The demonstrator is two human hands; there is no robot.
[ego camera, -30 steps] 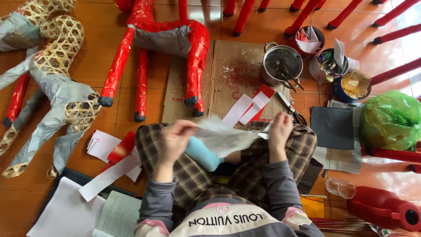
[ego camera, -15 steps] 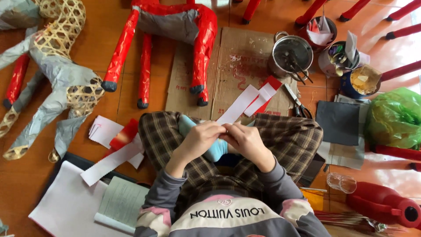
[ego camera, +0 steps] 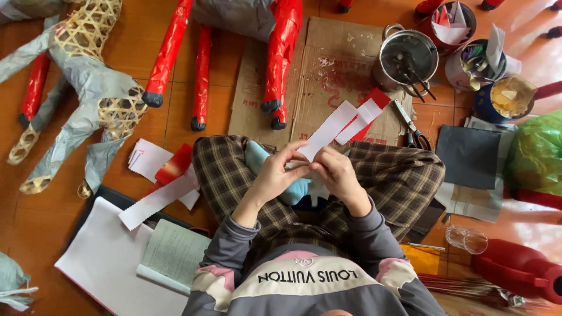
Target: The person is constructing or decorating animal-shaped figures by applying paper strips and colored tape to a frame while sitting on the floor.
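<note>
Left hand: the left hand point(ego camera: 274, 174) is curled nearly closed, thumb and fingertips nipping a small pale piece of paper point(ego camera: 300, 165) over the lap.
Right hand: the right hand point(ego camera: 339, 175) meets it from the other side, fingers bent in, pinching the same paper; the two hands touch at the fingertips.
Paper: small, whitish, mostly hidden between the fingers, held just above the checked trousers point(ego camera: 386, 175), in front of the cardboard point(ego camera: 345, 64).
Fold or tear: I cannot tell which, the fingers cover the edge.
Doing it well: my read is that both thumbs should stay close together on the paper, so that it is worked in short runs and the line stays straight.
Watch out: thin paper looks likely to crumple if it is squeezed hard; a light pinch seems enough.
Strips: white and red strips point(ego camera: 345, 122) lie on the cardboard just beyond the hands, and more strips point(ego camera: 158, 196) lie by the left knee.
Tools: scissors point(ego camera: 411, 126) rest on the floor near the right knee, and a metal pot point(ego camera: 404, 58) with brushes stands beyond them.
Frames: a red paper-covered frame point(ego camera: 281, 52) and a grey bamboo figure point(ego camera: 88, 88) lie well apart from the hands.
</note>
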